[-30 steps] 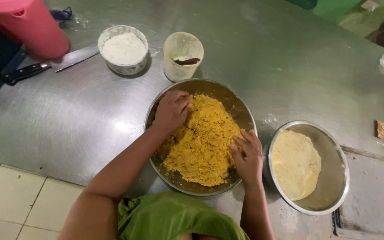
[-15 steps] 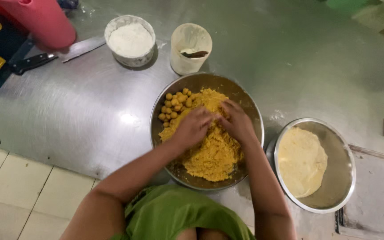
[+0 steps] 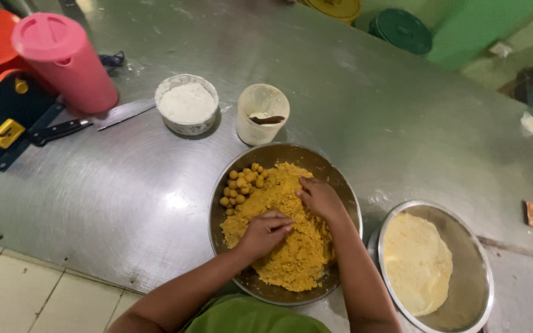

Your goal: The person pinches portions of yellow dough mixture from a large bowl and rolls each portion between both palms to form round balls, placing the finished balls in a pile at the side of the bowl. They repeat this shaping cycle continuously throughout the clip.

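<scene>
Left to right on the tabletop (image 3: 124,203):

- Far left, 10 o'clock: pink lidded jug (image 3: 66,65), upright. Just below it a knife (image 3: 87,123) lies flat, long axis roughly 8-to-2, blade tip toward 2 o'clock, black handle toward the dark tool (image 3: 1,123) at the left edge.
- 11 o'clock from the big bowl: small bowl of white powder (image 3: 187,103). Next to it a pale plastic cup (image 3: 262,114), upright, with something dark lying across the inside.
- Centre: large metal bowl (image 3: 340,185) holding the yellow crumbly mix (image 3: 291,259). The mix heap runs long from 11 to 5 o'clock inside the bowl. A cluster of small yellow balls (image 3: 239,185) sits at the bowl's 10 o'clock edge, touching the mix.
- Your left hand (image 3: 265,233): palm down on the mix near bowl centre, fingers curled and pressed into it, pointing toward 2 o'clock. Grip is narrow, bunched on mix; can't tell how much is inside.
- Your right hand (image 3: 319,198): on the mix at about 1 o'clock of centre, fingers pointing toward 10 o'clock, loosely curled, touching the mix. The hands are near each other, not touching.
- Right, 4 o'clock: second metal bowl (image 3: 473,259) just beside the big one, with a smooth pale yellow mass (image 3: 416,262).
</scene>
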